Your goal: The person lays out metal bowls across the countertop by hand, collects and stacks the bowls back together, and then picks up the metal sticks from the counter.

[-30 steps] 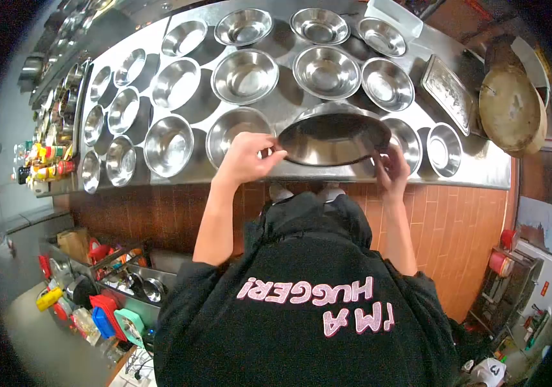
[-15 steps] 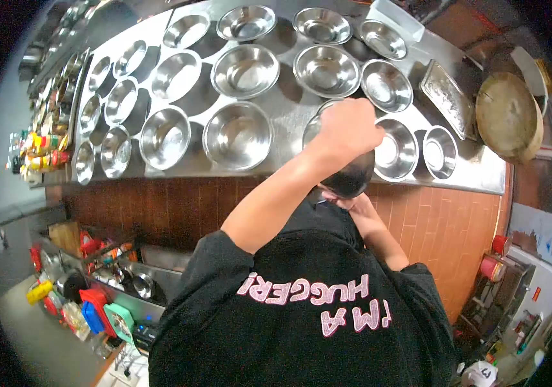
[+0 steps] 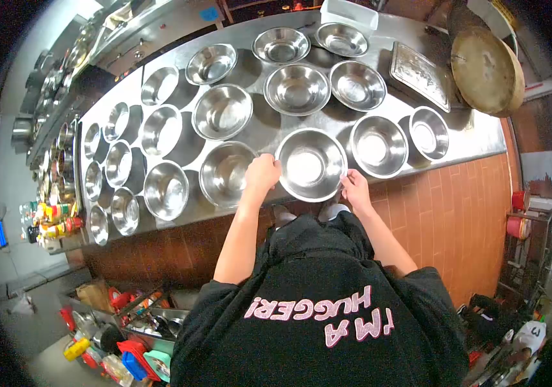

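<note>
A round stainless steel bowl [image 3: 311,164] sits near the front edge of the steel counter [image 3: 482,137], between my two hands. My left hand [image 3: 263,173] is closed at its left rim, fingers curled, partly covering the bowl [image 3: 224,174] beside it. At the right rim, my right hand [image 3: 355,189] pinches the edge between thumb and fingers. To the right stand another steel bowl [image 3: 379,146] and a narrower-looking one [image 3: 429,134]. Directly behind is a further bowl [image 3: 297,89]. The bowls show no visible contents.
Several more steel bowls stand in rows across the counter. At the back right are a metal tray [image 3: 421,76], a clear plastic container [image 3: 349,14] and a large round pan [image 3: 485,71]. Bottles [image 3: 57,219] cluster at left. Tiled floor [image 3: 443,219] lies below the counter's front edge.
My left hand has come down from high in front of the view to the bowl's left rim. My right hand has reached forward to the right rim. The view has shifted.
</note>
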A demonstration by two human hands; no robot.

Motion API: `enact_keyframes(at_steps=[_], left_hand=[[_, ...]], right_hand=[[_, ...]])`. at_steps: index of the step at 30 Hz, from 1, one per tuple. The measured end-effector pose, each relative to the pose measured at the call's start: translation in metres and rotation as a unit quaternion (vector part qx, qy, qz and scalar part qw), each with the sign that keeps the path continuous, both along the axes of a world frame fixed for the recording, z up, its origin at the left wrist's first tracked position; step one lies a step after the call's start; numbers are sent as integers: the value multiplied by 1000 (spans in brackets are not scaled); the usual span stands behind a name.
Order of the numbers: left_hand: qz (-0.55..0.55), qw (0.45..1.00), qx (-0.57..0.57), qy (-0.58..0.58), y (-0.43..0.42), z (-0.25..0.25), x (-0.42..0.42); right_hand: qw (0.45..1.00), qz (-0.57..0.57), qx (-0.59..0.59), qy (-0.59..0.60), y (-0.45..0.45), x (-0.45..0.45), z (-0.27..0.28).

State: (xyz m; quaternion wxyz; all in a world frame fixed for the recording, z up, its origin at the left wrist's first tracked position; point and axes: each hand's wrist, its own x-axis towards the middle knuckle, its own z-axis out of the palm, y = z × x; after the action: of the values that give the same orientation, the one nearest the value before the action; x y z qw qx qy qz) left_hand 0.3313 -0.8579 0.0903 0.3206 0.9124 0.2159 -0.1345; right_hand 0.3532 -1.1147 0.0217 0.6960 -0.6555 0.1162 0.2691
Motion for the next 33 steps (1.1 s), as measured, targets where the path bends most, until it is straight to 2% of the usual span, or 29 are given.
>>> enact_keyframes(at_steps=[1,2,5,7,9,11,13,15,17,19,21,25,26,27,29,30,33], left_hand=[[16,999,-25,42,-1,-5,0],[-1,998,-1,59,1,-19,1],[21,996,3,89,-9,-11,1],[36,996,-11,82,-12,-23,-3],[17,995,100,2,-13,-32,-9],[9,997,63,37,-10,-39,-8],[42,992,117,9,-21,-1,-16],[16,991,129,-22,-27,9,-19],[-8,996,13,-91,-37,28,-19],[-35,993,-29,-105,-50,25,-15],[-55,979,-194,-5,-67,17,-9],[-39,945,-318,61,-111,-6,5],[-27,935,-346,78,-121,-18,9],[-17,936,-342,77,-132,-25,13],[60,923,-366,99,-155,-34,17],[70,920,-367,114,-163,-39,21],[109,937,-320,85,-189,-53,31]], right_hand=[[999,-9,-20,-43,4,1,-13],[995,-20,-41,-87,6,1,-24],[996,-26,-35,-74,8,2,-29],[991,-46,-39,-121,18,3,-24],[995,-57,-45,-73,22,5,-19],[994,-41,-48,-85,21,6,-24],[997,-54,-55,2,17,0,11],[995,-57,-80,3,-5,-7,4],[985,-64,-156,-24,-36,-14,-12],[983,-119,-139,-10,-71,-15,-14],[979,-146,-143,4,-104,-5,0],[960,-141,-207,-123,-150,45,2],[955,-110,-261,-93,-156,58,9],[957,-101,-255,-94,-160,71,9],[922,-33,-343,-177,-166,93,5],[924,-23,-335,-180,-169,104,7],[891,47,-396,-215,-178,122,8]])
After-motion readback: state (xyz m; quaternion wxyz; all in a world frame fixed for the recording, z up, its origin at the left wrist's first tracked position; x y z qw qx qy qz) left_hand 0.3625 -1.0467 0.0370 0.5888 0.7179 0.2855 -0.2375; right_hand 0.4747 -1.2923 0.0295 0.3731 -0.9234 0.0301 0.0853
